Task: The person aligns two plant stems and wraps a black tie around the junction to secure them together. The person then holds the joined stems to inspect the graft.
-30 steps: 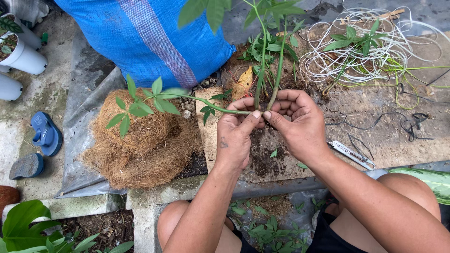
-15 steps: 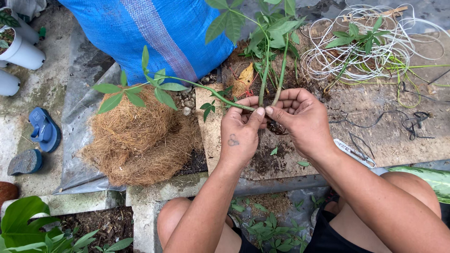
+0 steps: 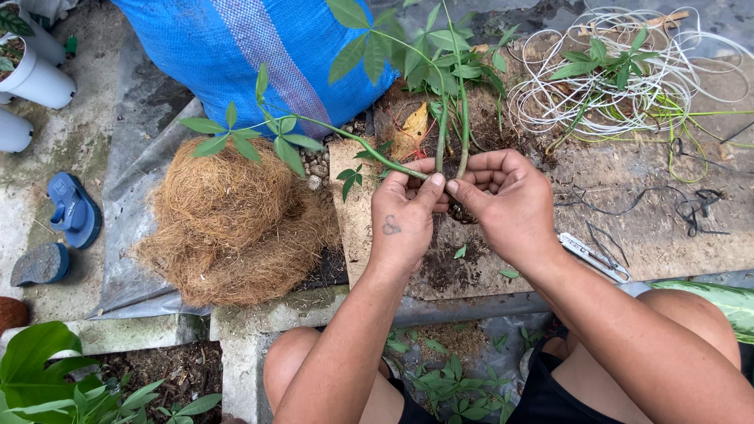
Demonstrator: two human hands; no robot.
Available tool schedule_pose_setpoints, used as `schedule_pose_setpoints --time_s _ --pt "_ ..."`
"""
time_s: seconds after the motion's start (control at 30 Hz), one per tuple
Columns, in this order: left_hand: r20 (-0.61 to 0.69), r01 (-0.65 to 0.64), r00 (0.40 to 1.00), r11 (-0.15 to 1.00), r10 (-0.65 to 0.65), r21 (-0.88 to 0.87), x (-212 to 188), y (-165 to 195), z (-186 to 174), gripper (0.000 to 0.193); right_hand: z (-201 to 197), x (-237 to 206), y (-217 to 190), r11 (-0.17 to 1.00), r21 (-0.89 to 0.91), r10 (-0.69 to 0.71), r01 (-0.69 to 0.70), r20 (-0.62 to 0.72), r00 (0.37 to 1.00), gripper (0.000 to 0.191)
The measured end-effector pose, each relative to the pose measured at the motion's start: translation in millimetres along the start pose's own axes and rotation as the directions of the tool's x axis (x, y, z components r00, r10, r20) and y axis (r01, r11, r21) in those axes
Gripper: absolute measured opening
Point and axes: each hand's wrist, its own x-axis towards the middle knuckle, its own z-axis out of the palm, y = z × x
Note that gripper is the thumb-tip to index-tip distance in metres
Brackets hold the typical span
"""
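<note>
Both my hands meet over a wooden board [image 3: 440,271] dusted with soil. My left hand [image 3: 404,220] pinches the base of a thin green seedling stem [image 3: 357,143] that leans far to the left, its leaves [image 3: 247,137] above the fibre pile. My right hand [image 3: 506,200] is closed on the bases of two upright seedling stems [image 3: 452,118] with leafy tops. The stem bases and any roots are hidden between my fingers.
A mound of brown coconut fibre [image 3: 232,224] lies on grey plastic sheet at left. A blue woven sack [image 3: 251,47] stands behind. Coiled white cord [image 3: 628,78] lies at top right, a small cutter [image 3: 593,255] by my right wrist. White pots [image 3: 35,74] and a blue sandal [image 3: 75,208] sit at far left.
The leaning seedling has tilted a little further left and lower. My hands stay together at the stem bases, shifted only slightly.
</note>
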Motion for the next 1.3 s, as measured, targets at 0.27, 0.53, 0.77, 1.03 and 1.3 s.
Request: schedule_pose_setpoints --time_s 0.27,0.53,0.77,1.03,1.3 --pt "-0.009 0.036 0.999 0.994 -0.037 -0.106 4.1 -3.1 -0.5 0.027 3.5 -14.5 -4.1 0.918 -0.284 -0.292 0.276 -0.015 0.956 0.027" --pt "-0.02 -0.002 1.0 0.991 -0.001 -0.131 6.9 -8.5 -1.4 0.028 3.9 -16.1 -2.2 0.671 -0.509 -0.589 0.539 0.075 0.805 0.022" --pt "-0.047 -0.06 0.998 0.981 0.052 -0.184 7.4 -15.3 3.0 0.031 5.8 -9.3 6.5 0.492 -0.583 -0.716 0.646 0.151 0.682 0.025" --pt "-0.021 -0.105 0.995 0.978 0.102 -0.178 8.3 -18.1 -0.1 0.026 5.6 -4.6 6.4 0.352 -0.636 -0.761 0.687 0.233 0.606 0.027" --pt "-0.002 -0.135 0.991 0.986 0.135 -0.094 11.2 -19.3 -4.9 0.021 0.5 -2.1 4.2 0.22 -0.652 -0.779 0.725 0.329 0.533 0.026"
